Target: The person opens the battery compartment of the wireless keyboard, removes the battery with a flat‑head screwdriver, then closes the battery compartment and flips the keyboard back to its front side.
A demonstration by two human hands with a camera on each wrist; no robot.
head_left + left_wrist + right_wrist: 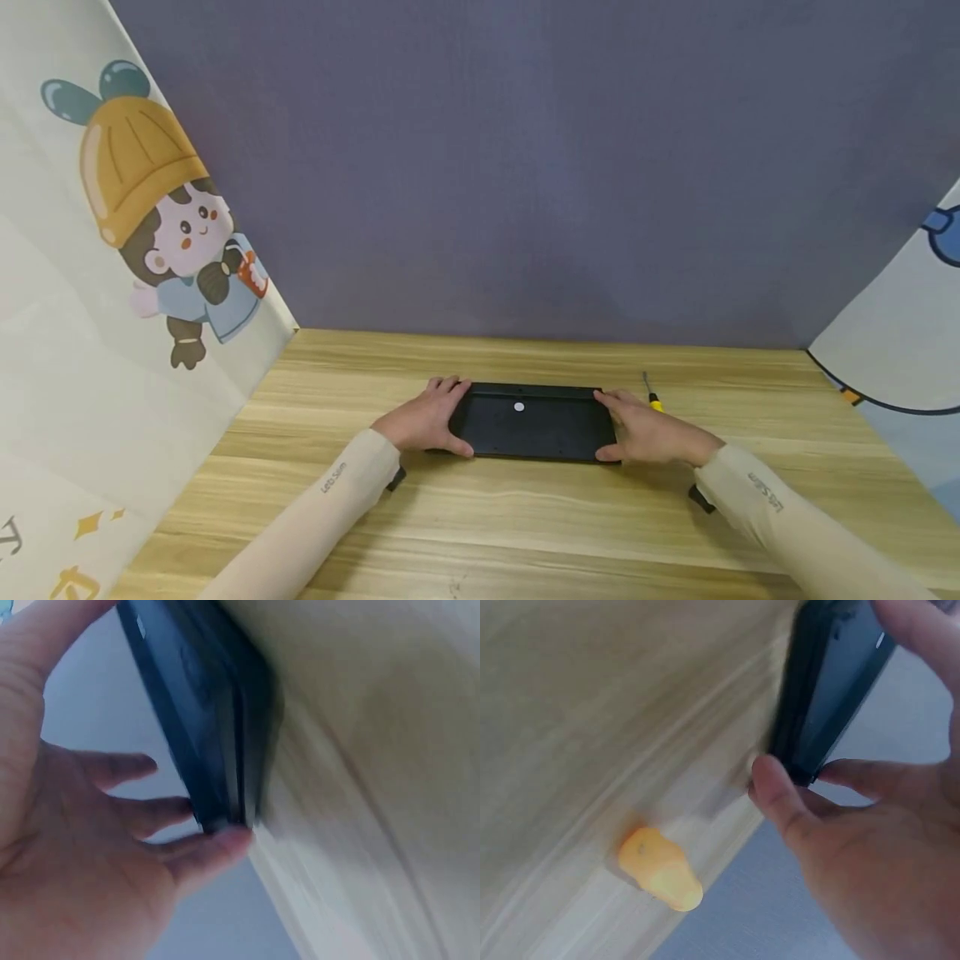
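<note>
One black panel (536, 427), flat and rectangular, is held just above or on one wood-grain table (525, 525); whether its underside touches the wood I cannot tell. A single white round spot (519, 407) sits on its upper face, left of the panel's middle and toward its far edge.

Two hands grip it, one at each end. The left hand (429, 418) is spread about halfway round the panel's left end, thumb at the near edge and fingers at the far edge. The right hand (647, 432) mirrors it at the panel's right end, also about half open, with thumb near and fingers far.

One screwdriver (657, 407) lies to the right of the panel, beyond the right hand, which hides part of it; its yellow handle and thin shaft show, apart from the panel.

Two cream sleeves reach in from the near side of the panel, the left sleeve (315, 512) and the right sleeve (795, 521), each with one line of dark lettering. Behind the panel stands one purple-grey backdrop (510, 167). Well to the panel's left, one pale wall (60, 400) bears one cartoon figure (180, 225) in a yellow hat.
</note>
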